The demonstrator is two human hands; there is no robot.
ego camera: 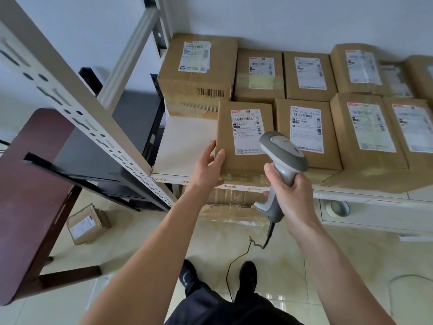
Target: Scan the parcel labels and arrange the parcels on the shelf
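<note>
A brown cardboard parcel (227,137) with a white label lies at the front left of the white shelf (185,141). My left hand (208,165) rests against its left front corner, fingers straight, thumb on top. My right hand (287,186) grips the handle of a grey barcode scanner (284,151), whose head hangs over the parcel's right edge beside the label. Several more labelled parcels fill the shelf behind and to the right, a taller one (199,73) at the back left.
A slotted metal upright (77,109) slants across the left. A dark wooden table (30,184) stands at far left, with a small parcel (86,224) on the tiled floor beside it. The scanner's cable (236,261) trails down between my shoes. A tape roll (337,208) sits under the shelf.
</note>
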